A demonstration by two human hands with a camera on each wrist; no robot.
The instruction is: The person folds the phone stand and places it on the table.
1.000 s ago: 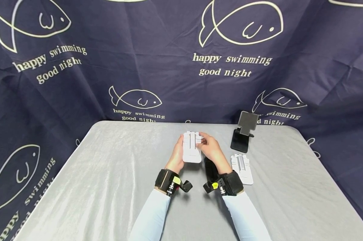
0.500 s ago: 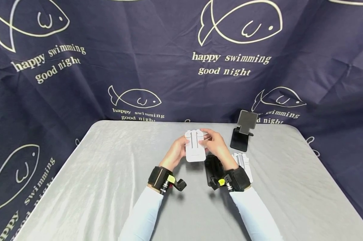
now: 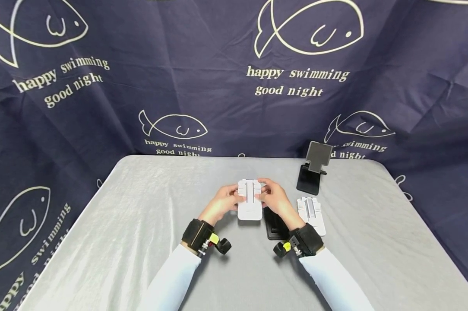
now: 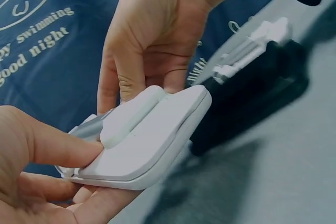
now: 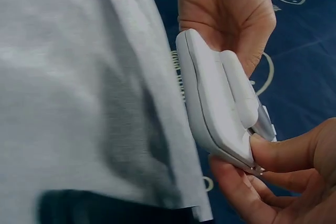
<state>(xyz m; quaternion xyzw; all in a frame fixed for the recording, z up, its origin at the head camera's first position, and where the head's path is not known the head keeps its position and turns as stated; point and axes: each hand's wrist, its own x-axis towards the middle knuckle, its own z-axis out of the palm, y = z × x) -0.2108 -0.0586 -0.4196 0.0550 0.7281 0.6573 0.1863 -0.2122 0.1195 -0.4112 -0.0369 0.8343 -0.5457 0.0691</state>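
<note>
Both hands hold a white folded phone stand (image 3: 250,212) above the table, its grooved face turned up in the head view. My left hand (image 3: 220,203) pinches its left edge, the thumb on top and the fingers underneath, as the left wrist view shows on the stand's smooth rounded body (image 4: 157,135). On the opposite edge my right hand (image 3: 276,199) grips in the same way, thumb over the face. A black folded phone stand (image 3: 274,226) lies below the right hand, partly hidden by that hand and wrist.
A second white folded phone stand (image 3: 311,217) lies right of the right wrist. Behind it a black phone stand (image 3: 318,157) stands unfolded near the table's back edge. The grey cloth-covered table (image 3: 140,224) ends at a dark blue fish-print curtain (image 3: 218,65).
The held stand rose slightly to the right, then came lower and nearer to me. My left thumb has come onto its face. My wrists have spread apart, uncovering more of the black folded stand.
</note>
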